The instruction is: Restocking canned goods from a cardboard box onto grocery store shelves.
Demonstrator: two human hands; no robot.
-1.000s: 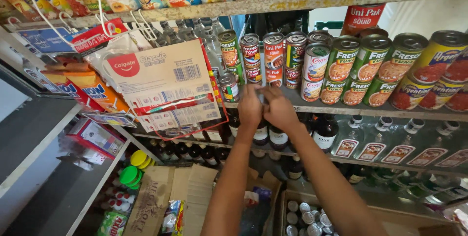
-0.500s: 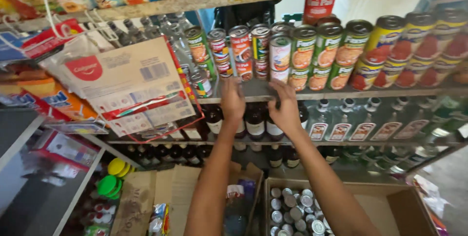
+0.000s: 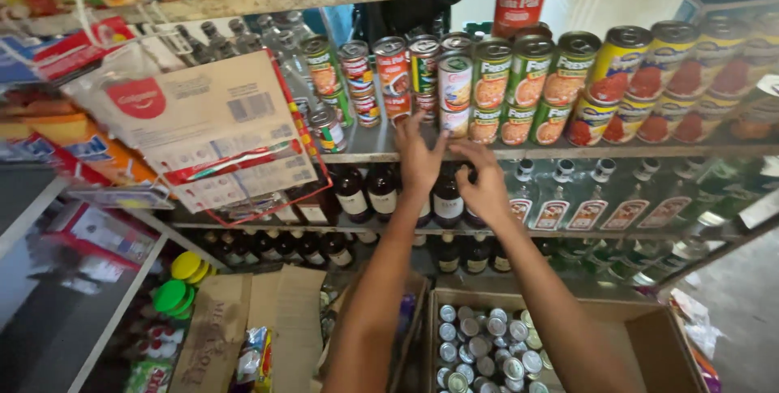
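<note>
My left hand (image 3: pixel 419 159) reaches up to the metal shelf (image 3: pixel 365 146), fingers spread, fingertips against a white-and-green labelled can (image 3: pixel 454 89) stacked in the row of tins. My right hand (image 3: pixel 485 188) is just beside it at the shelf's front edge. Its fingers are curled and its back faces me, so what lies under the palm is hidden. Green-labelled cans (image 3: pixel 523 85) and yellow-and-red cans (image 3: pixel 625 77) run on to the right, two high. Smaller red-labelled tins (image 3: pixel 393 77) stand to the left.
Dark bottles (image 3: pixel 381 190) and clear bottles (image 3: pixel 560 202) fill the shelf below. An open cardboard box (image 3: pixel 653 336) of small cans sits on the floor under my arms. Hanging cardboard packs (image 3: pixel 207 117) jut out at left. Green and yellow lids (image 3: pixel 174 296) lie lower left.
Both hands held a can together at the shelf edge; now they have parted and that can is no longer between them. The view has shifted left and down.
</note>
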